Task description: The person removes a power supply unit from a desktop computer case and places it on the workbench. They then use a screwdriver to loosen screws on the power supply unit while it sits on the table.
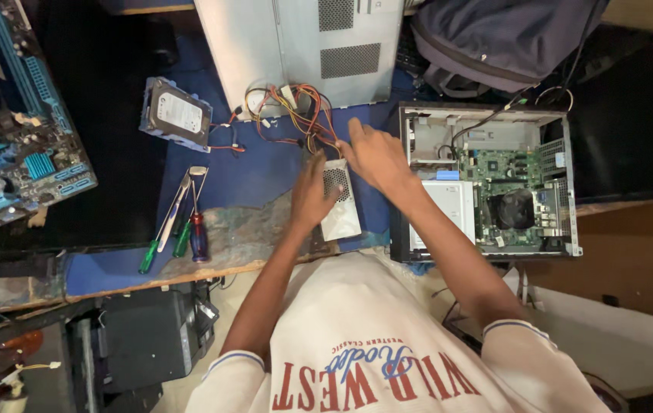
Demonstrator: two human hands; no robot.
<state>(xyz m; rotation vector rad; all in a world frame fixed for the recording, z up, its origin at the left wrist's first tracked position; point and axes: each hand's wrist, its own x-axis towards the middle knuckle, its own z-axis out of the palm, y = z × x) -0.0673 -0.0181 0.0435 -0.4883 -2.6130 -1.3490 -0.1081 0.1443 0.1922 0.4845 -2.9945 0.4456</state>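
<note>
A small silver power supply unit with a grille lies on the blue table top. My left hand rests against its left side. My right hand lies over its far end, fingers spread toward the bundle of coloured wires that runs from it. Whether either hand grips the unit I cannot tell. An open computer case with a green board and a fan stands just right of my right forearm.
A hard drive lies at the back left. Screwdrivers and pliers lie near the worn front edge. A blue motherboard sits far left, a grey case panel at the back, a dark bag at the back right.
</note>
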